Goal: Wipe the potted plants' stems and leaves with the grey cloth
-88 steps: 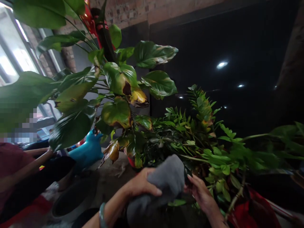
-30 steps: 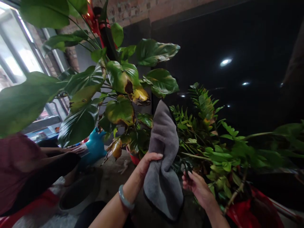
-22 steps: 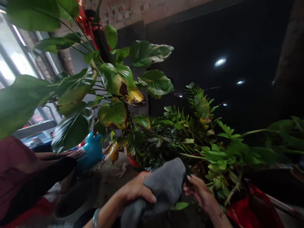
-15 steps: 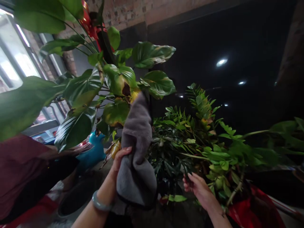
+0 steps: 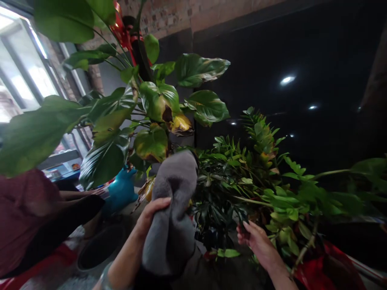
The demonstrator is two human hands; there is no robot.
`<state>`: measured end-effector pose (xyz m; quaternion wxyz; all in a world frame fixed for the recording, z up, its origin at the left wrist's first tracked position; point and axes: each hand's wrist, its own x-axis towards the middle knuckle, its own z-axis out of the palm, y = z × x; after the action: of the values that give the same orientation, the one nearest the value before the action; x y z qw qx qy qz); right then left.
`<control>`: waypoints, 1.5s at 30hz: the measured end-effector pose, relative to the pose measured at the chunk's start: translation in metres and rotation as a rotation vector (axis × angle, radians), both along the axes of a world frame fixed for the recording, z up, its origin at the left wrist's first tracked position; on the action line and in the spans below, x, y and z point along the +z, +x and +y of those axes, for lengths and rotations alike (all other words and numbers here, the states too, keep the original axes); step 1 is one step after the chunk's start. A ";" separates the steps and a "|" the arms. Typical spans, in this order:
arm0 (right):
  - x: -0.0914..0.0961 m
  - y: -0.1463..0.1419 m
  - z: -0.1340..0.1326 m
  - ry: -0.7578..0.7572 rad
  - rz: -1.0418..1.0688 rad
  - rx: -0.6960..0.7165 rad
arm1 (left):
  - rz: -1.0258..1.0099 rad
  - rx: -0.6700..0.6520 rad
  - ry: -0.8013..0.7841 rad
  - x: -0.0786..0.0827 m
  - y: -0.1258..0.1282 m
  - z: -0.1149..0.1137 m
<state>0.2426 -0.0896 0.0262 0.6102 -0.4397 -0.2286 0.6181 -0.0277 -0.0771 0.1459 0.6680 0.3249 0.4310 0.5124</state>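
Note:
My left hand (image 5: 151, 213) grips a grey cloth (image 5: 173, 209), which is held up in front of the low dark-leaved plant (image 5: 217, 197), just below a yellowing leaf (image 5: 152, 143) of the big-leaved plant (image 5: 145, 104). My right hand (image 5: 256, 241) reaches into the leaves at the lower right. Its fingers pinch a dark leaf at the edge of the plant with small bright green leaflets (image 5: 287, 201).
Another person in a dark red top (image 5: 27, 217) sits at the left with arms stretched toward a blue object (image 5: 121, 191). A dark round pot (image 5: 99, 251) stands on the floor below. Red wrapping (image 5: 329, 266) is at the lower right. A black wall is behind.
My left hand has swept the cloth up and down over the plants several times; since half a second ago it dropped lower. My right hand has stayed on the leaves.

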 end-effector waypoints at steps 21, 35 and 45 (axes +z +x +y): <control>-0.004 -0.002 0.001 0.017 -0.023 0.009 | 0.147 -0.070 0.127 -0.026 0.068 0.011; -0.007 -0.001 0.002 0.008 -0.033 0.047 | 0.152 -0.215 0.259 -0.005 0.067 0.025; -0.008 0.002 -0.001 -0.052 -0.053 0.098 | 0.590 -0.659 0.225 -0.017 0.041 0.013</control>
<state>0.2444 -0.0905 0.0185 0.5615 -0.4599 -0.2496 0.6411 0.0133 -0.0641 0.1292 0.6045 0.6475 0.4181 0.2015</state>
